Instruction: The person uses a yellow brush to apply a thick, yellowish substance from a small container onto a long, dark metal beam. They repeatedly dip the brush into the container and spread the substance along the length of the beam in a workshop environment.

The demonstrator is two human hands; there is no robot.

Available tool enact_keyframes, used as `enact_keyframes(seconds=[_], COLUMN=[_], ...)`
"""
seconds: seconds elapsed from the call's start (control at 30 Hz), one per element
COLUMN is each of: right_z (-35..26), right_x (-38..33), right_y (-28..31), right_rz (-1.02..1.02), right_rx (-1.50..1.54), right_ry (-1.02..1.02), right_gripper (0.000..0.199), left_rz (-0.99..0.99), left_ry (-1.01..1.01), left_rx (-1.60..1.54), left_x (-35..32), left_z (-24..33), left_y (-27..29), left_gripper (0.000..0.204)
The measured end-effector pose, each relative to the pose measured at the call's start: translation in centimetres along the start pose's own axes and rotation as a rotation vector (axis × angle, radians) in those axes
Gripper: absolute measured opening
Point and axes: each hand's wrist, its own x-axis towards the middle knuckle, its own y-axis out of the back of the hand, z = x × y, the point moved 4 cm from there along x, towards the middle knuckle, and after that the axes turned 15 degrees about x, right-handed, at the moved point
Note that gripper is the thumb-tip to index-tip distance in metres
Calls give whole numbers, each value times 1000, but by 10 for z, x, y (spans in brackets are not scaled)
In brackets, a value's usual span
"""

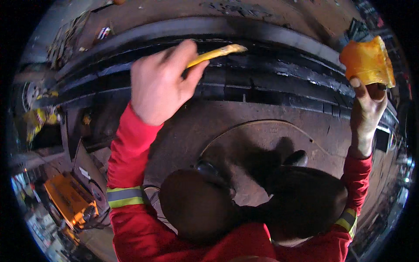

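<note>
A brown, stained floor [174, 139] is crossed, beyond the knees, by long, dark metal beams [270, 81] laid side by side. Both forearms are covered by red sleeves [131, 150] banded in grey and yellow. At the lower left, an orange, box-shaped machine [70, 198] is seen on the floor. A thin, brownish hose [262, 121] is laid in a curve between the legs and the beams. Above the beams, the left hand [165, 83] is held with its fingers curled. At the far right, a translucent yellow-orange container [364, 61] is held up by the right hand [369, 107], its lower edge pressed by the thumb; the other fingers are mostly hidden. A slim yellow stick with a pale tip [218, 53] is pinched between left thumb and fingers, pointed rightward over the beams.
</note>
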Motion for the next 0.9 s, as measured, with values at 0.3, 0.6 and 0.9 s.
enact_keyframes(seconds=[0.3,0.6,0.9], right_z=[-35,-13,14], right_x=[15,-24,-88], right_y=[32,13,61], right_rz=[-40,-204,-173], right_rx=[-98,-25,-218], right_ry=[-76,12,105], right_gripper=[48,61,61], left_rz=[-67,198,-171], left_ry=[-37,97,-523], left_rx=[-28,-65,7], left_x=[-15,-20,67], left_z=[12,38,206], left_y=[12,53,102], left_gripper=[21,15,19])
